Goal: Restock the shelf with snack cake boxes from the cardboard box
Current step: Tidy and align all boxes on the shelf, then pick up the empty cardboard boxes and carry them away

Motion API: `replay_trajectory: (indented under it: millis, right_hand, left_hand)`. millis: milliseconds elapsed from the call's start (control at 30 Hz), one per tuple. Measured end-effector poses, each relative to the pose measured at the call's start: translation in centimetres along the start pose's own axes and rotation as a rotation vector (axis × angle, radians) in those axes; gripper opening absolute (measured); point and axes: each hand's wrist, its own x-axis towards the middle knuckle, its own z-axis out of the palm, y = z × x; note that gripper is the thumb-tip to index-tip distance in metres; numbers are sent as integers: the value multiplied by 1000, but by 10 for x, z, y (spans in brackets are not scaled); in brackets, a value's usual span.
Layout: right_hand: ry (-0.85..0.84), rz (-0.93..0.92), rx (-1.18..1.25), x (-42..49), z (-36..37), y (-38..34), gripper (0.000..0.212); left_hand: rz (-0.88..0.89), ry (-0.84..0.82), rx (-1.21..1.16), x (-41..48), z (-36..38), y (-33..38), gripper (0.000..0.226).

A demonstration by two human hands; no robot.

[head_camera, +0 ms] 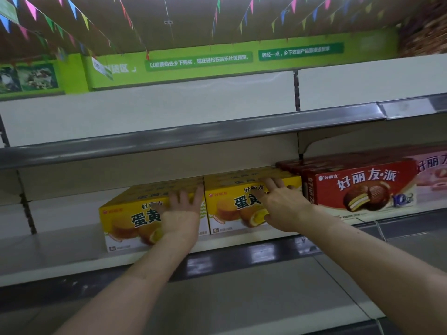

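Two rows of yellow snack cake boxes stand side by side on the white middle shelf (60, 247). The left yellow box (125, 223) sticks out a little nearer the front edge than the right yellow box (228, 209). My left hand (182, 215) presses flat on the front of the left box, fingers straight and reaching over its top edge. My right hand (281, 201) lies flat against the front of the right box, fingers spread upward. No cardboard box is in view.
Red snack cake boxes (358, 189) stand right of the yellow ones, with pink boxes (433, 175) further right. A grey-edged upper shelf (193, 134) hangs above. The shelf space left of the yellow boxes is bare. A lower shelf edge (242, 259) runs below my forearms.
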Motion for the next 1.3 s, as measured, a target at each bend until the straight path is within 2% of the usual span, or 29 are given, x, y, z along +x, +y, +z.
replay_trajectory:
  millis: [167,333,533,867,1133,1233,1300]
  right_hand:
    - [-47,-15,9,-3,-7,1,64]
    - [-60,-9,55,-22,-19,7,48]
    - [-111,85,20,-49,-26,15,36]
    - [-260,376,-32,-100,-27,21,29]
    - [-413,652,10,-157,-15,-17,35]
    - [-457,750,14,-190,-7,-35,26]
    - [-506,824,18,-212,-5,-48,30]
  left_hand:
    - [36,-4,32,-5,-15,9,99]
    - [258,174,-94,-22,-47,47,71]
    - [454,211,-254,-35,-68,96,48]
    - [731,130,-380,-46,-70,135,44]
    - [1018,86,-413,-84,-53,143,40]
    - [1131,57,-403,-107,-43,149,46]
    - [1203,19,-421,-127,-38,154,49]
